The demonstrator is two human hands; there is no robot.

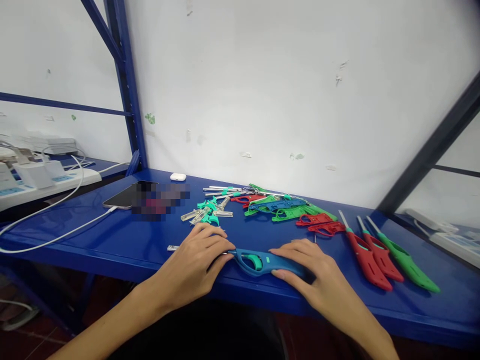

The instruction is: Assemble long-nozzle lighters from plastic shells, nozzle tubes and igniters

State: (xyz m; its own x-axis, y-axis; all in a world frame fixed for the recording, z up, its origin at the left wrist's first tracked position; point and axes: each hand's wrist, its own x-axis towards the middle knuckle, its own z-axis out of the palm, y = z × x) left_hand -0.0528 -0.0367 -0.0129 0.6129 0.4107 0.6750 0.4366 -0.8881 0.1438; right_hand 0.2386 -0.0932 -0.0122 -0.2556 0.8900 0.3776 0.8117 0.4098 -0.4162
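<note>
A blue long-necked lighter [262,261] with a teal trigger lies across the front of the blue table, between my two hands. My left hand [195,257] is closed around its neck end, and the metal tip pokes out to the left of the fingers. Around the handle's right end, my right hand [315,270] grips with thumb in front and fingers behind. Just beyond my left hand sits a pile of teal triggers and clear plastic pieces [208,212]. Farther back are green, red and blue lighter shells [279,206] and several metal rods [225,190].
Two red lighters [369,260] and a green lighter [408,260] lie at the right. A phone [125,196] on a white cable and a white earbud case [178,177] are at the left. Behind the blue table [123,240] stands a white wall.
</note>
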